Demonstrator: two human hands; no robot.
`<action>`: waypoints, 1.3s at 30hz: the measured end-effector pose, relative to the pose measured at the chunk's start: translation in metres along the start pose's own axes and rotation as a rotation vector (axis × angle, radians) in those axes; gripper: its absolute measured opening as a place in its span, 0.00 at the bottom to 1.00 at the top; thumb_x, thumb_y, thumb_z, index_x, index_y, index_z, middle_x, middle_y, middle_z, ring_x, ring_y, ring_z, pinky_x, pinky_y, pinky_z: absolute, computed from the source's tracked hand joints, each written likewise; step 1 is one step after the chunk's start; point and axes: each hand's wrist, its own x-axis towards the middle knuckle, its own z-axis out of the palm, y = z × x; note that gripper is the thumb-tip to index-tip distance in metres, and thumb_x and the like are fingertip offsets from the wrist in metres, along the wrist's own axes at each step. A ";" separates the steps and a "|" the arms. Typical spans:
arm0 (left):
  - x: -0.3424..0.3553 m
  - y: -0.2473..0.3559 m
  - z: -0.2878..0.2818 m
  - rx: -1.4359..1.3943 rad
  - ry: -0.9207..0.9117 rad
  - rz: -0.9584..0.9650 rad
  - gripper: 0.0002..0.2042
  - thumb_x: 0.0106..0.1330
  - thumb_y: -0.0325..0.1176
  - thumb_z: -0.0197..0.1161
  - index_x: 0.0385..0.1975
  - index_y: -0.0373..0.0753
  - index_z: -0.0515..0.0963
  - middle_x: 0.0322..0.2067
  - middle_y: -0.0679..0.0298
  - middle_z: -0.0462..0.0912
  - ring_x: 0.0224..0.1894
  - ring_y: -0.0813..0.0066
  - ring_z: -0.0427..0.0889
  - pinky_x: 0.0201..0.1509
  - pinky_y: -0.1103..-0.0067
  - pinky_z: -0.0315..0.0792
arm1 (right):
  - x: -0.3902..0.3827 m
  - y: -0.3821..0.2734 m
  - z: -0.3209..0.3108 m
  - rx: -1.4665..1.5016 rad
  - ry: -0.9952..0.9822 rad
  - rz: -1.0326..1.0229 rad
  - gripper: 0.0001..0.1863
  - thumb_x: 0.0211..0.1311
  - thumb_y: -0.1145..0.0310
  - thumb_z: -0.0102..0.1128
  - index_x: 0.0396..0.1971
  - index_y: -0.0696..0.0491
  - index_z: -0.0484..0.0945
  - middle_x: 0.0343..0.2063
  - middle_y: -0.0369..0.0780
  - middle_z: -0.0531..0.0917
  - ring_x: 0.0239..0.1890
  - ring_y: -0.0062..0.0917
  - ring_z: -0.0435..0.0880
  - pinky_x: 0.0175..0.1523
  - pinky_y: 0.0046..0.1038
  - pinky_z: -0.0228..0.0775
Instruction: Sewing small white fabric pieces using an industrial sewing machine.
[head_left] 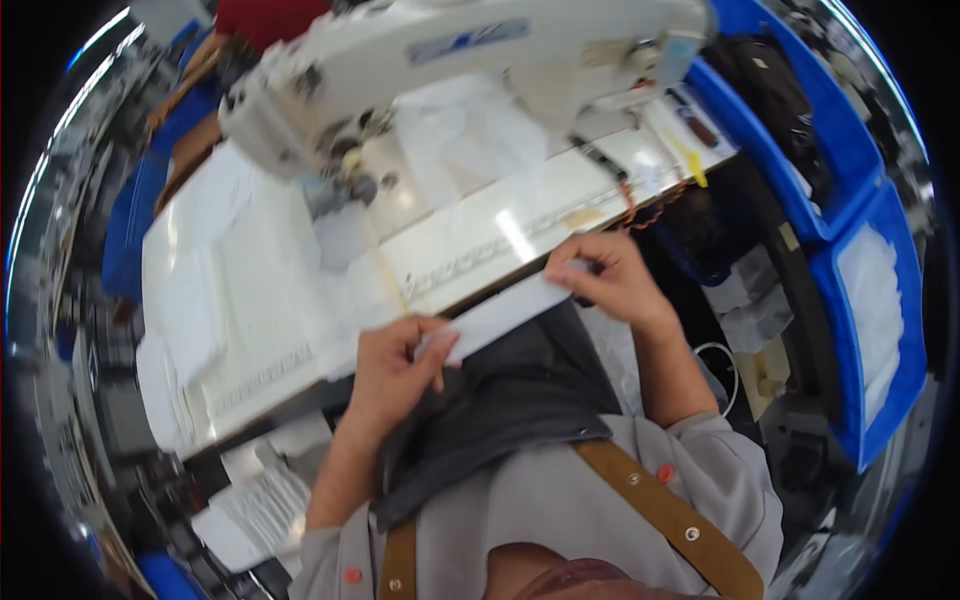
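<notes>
Spanning left hand (398, 368) to right hand (612, 283): white strip (505, 316), each end pinched by thumb and fingers; long axis slants forward toward right hand, machine (400, 75) beyond both.

at the right of the frame, a blue bin (850, 412) holds white material (870, 310); a red-clad person (265, 18) shows at upper left.
</notes>
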 end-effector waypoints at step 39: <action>0.038 -0.015 -0.136 -0.275 0.324 0.131 0.12 0.67 0.32 0.73 0.44 0.33 0.85 0.33 0.67 0.87 0.34 0.82 0.82 0.39 0.82 0.77 | 0.068 -0.034 0.106 -0.013 -0.464 -0.232 0.19 0.62 0.76 0.69 0.52 0.54 0.79 0.29 0.36 0.85 0.32 0.23 0.85 0.45 0.25 0.75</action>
